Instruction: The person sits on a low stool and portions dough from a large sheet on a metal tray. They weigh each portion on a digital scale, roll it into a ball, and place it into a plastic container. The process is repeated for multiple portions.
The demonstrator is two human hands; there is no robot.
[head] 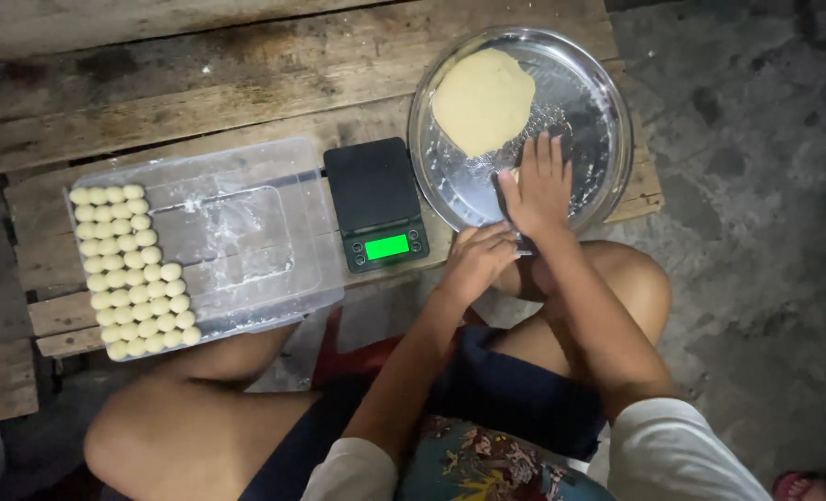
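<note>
A round metal tray [599, 83] rests on a low wooden table, with a flattened mound of pale dough [483, 100] in its far left part. My right hand [536, 190] lies flat, fingers together, on the near part of the tray beside the dough. Its palm covers something small that I cannot make out. My left hand [476, 263] is at the tray's near rim, fingers curled under the right wrist. Whether it holds anything is hidden.
A small black scale [376, 204] with a lit green display stands left of the tray. Further left, a clear plastic lid [246, 232] carries several rows of small dough balls [130, 269] along its left side. Grey concrete floor lies to the right; my bare knees are below the table.
</note>
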